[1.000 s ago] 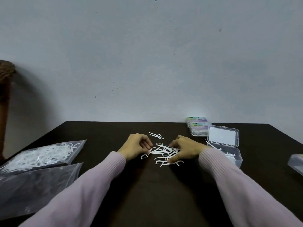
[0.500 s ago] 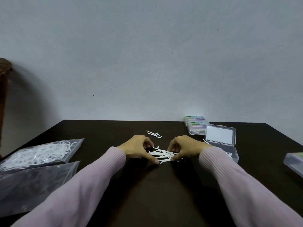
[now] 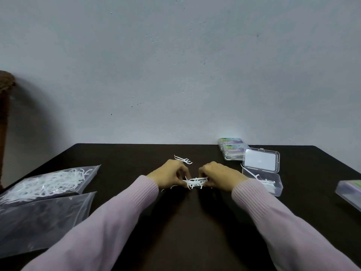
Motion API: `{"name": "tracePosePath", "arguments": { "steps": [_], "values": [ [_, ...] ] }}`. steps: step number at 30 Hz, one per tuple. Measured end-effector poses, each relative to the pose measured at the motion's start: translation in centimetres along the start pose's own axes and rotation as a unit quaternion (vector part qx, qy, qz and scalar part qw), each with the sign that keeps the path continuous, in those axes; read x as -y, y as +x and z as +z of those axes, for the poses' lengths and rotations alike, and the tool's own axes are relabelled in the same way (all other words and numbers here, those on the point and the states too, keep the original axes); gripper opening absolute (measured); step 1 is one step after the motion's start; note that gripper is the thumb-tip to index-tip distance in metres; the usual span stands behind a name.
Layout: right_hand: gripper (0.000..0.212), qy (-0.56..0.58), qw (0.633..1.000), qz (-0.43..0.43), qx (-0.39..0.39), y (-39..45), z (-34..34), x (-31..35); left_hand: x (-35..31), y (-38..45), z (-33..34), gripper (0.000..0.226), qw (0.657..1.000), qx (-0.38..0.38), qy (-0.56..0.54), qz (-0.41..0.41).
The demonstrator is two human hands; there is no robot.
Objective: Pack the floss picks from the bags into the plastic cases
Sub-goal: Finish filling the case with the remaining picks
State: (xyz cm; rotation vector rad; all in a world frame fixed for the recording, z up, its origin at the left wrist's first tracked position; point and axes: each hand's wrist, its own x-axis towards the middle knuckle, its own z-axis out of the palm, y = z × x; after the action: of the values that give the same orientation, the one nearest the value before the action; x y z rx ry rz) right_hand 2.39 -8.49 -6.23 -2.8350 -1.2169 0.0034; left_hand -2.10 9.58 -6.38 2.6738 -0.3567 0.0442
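On the table (image 3: 185, 222), the left hand (image 3: 170, 178) and right hand (image 3: 218, 178) have closed in from both sides, each pinching an end of the floss picks (image 3: 195, 182); a second ago these lay scattered, now they form one tight bundle, probably ready to lift. Right of them the open case (image 3: 273, 187) waits, a few picks inside. Farther off, one stray pick (image 3: 183, 159) remains.

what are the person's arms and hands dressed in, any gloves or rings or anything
Both arms wear long, pale lilac-pink knit sleeves, the left sleeve and right sleeve alike, each ending in a ribbed cuff at the wrist. The left hand and right hand are bare: no gloves. No ring, watch or bracelet shows, though the fingers are small in this view.
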Motion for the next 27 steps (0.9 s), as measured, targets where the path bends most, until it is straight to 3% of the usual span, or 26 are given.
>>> {"name": "tracePosePath", "arguments": {
  "steps": [6, 13, 19, 24, 27],
  "values": [
    [0.020, -0.082, 0.995, -0.008, -0.048, -0.9, 0.2, 0.0, -0.1, -0.2, 0.6, 0.014, 0.992, -0.033, 0.112, 0.037],
    [0.021, -0.105, 0.993, -0.004, -0.058, -1.5, -0.2, -0.2, 0.0, -0.3, 0.7, 0.013, 0.989, -0.058, 0.134, 0.030],
    [0.020, -0.013, 0.995, 0.034, -0.096, -2.1, -0.5, -1.2, 0.2, -0.2, -0.2, 0.014, 0.992, -0.098, 0.082, 0.005],
    [0.006, 0.120, 0.982, 0.063, -0.129, -2.9, -1.5, -3.1, -1.1, 0.6, -1.4, 0.008, 0.991, -0.130, 0.026, 0.023],
    [0.008, 0.154, 0.973, 0.064, -0.156, -4.2, -2.7, -4.4, -2.7, 1.7, -1.6, 0.008, 0.986, -0.163, -0.009, 0.036]
  ]
}}
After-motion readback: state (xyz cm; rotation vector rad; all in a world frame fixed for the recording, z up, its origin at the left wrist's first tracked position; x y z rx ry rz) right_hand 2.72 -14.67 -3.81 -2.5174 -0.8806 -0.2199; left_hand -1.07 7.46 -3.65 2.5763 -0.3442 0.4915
